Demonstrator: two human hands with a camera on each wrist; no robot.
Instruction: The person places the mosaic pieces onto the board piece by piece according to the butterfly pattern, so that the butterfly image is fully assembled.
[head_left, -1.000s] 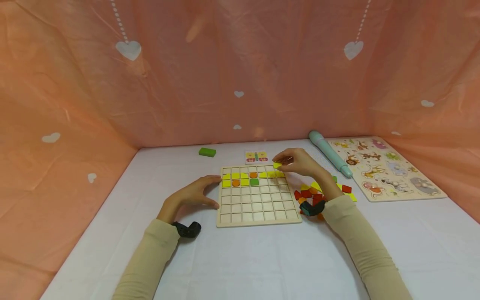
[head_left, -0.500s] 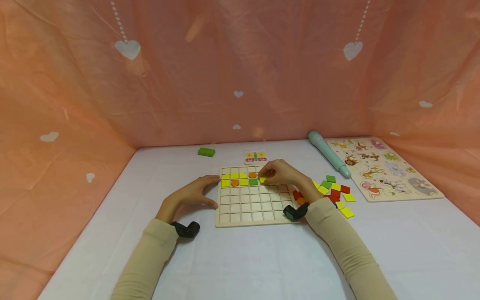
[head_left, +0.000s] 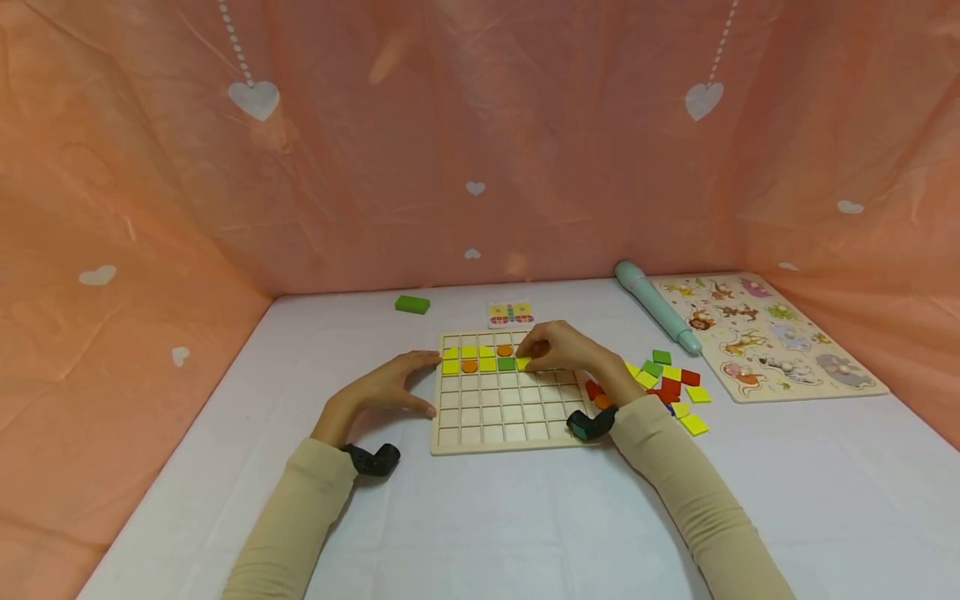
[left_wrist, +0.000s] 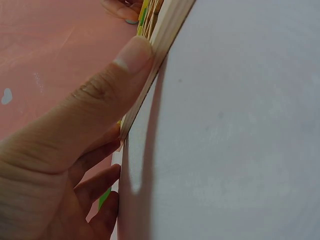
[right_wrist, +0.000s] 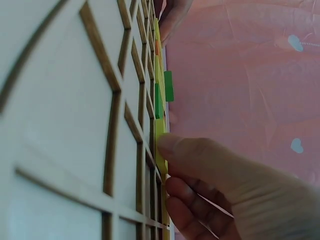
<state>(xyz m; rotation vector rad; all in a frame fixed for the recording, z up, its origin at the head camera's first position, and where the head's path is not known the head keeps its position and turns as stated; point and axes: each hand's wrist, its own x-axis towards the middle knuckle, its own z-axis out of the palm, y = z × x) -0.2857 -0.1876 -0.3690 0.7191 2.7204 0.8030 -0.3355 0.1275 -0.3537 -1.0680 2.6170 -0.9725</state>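
Note:
A wooden grid board [head_left: 491,421] lies on the white table. Two of its upper rows bear yellow squares, orange rounds and a green square tile [head_left: 506,364]. My right hand [head_left: 561,346] pinches a yellow square tile [right_wrist: 159,130] between thumb and fingers, at the cell just right of the green one; whether it sits fully in the cell I cannot tell. Along the board's left edge rests my left hand [head_left: 386,385], thumb apart from the other fingers. In the left wrist view its thumb [left_wrist: 132,57] touches the wooden rim [left_wrist: 170,25].
Loose red, yellow, green and orange tiles [head_left: 697,394] are scattered right of the board, partly behind the right forearm. A small pattern card [head_left: 511,314] and a green block [head_left: 412,304] lie behind it. Farther right are a mint pen-shaped device [head_left: 656,307] and an animal puzzle board [head_left: 757,342].
My right hand has brought the yellow tile from the board's upper right corner leftward and down to the cell beside the green tile. The left hand has stayed at the edge.

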